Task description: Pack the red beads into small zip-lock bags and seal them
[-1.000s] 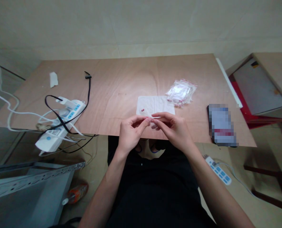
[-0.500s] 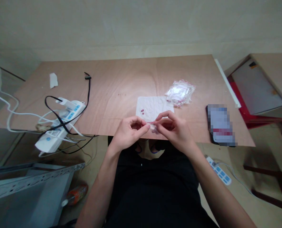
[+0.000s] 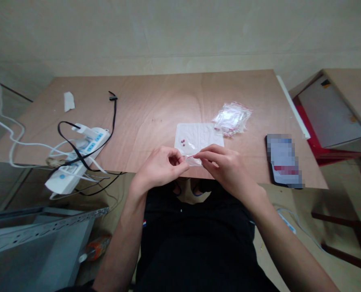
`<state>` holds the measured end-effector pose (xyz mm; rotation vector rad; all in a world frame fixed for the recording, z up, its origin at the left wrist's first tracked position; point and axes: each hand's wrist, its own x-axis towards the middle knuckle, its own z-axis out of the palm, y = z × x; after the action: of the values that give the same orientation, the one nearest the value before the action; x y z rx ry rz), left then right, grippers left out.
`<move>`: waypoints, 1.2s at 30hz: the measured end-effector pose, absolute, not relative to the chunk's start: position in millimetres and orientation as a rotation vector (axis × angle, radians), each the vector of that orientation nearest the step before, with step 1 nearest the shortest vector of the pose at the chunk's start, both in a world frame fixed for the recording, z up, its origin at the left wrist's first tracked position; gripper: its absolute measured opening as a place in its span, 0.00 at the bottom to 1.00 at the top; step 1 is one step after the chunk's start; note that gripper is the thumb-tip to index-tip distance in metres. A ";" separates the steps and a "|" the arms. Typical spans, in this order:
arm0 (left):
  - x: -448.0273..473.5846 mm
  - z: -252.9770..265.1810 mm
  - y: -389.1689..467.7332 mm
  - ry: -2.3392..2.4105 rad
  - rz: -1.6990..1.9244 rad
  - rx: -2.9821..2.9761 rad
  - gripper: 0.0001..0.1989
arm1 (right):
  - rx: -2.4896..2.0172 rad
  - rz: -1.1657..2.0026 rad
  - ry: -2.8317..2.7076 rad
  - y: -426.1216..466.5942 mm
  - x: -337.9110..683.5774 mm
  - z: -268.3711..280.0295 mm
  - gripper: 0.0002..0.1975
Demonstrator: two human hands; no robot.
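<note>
Plastic bag (image 3: pixel 195 162) pinched in fingertips of left hand (image 3: pixel 160 166) and right hand (image 3: pixel 229 165), over table's (image 3: pixel 147 105) near edge, with room leftward to power strip (image 3: pixel 66 178).

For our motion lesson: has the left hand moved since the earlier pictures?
Yes: the left hand has shifted leftward, judged against the white sheet.

Reaching forward and in toward the middle with the left arm (image 3: pixel 126 231) and the right arm (image 3: pixel 274 231), both bare. Bending the left wrist (image 3: pixel 138 185) inward and curling the fingers of the left hand (image 3: pixel 160 167) toward the thumb, leaving a little round gap. Holding the right hand (image 3: pixel 226 168) close by, pointing its fingers at the left ones and pinching with the thumb.
</note>
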<state>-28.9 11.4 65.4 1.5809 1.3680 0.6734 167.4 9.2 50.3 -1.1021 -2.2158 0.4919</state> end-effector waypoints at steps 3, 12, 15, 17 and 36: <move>-27.6 71.9 12.8 1.350 0.646 1.619 0.08 | -1.062 0.345 -2.274 8.1 166.8 43.7 0.16; -25.2 66.9 10.7 1.323 0.713 1.597 0.16 | -1.008 0.800 -2.104 12.4 160.7 38.1 0.10; -30.5 67.0 4.9 1.418 0.800 1.757 0.14 | -1.041 0.916 -1.998 10.9 159.4 37.4 0.10; -31.5 68.8 0.6 1.432 0.903 1.942 0.13 | -1.025 0.964 -1.926 9.3 158.9 38.5 0.10; -24.1 28.1 -3.4 1.527 0.853 2.156 0.13 | -1.038 0.734 -1.943 32.4 166.6 25.4 0.06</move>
<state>-24.1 -3.4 28.1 2.1564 1.5275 0.8535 166.6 32.4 25.4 -1.0382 -1.9426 0.7338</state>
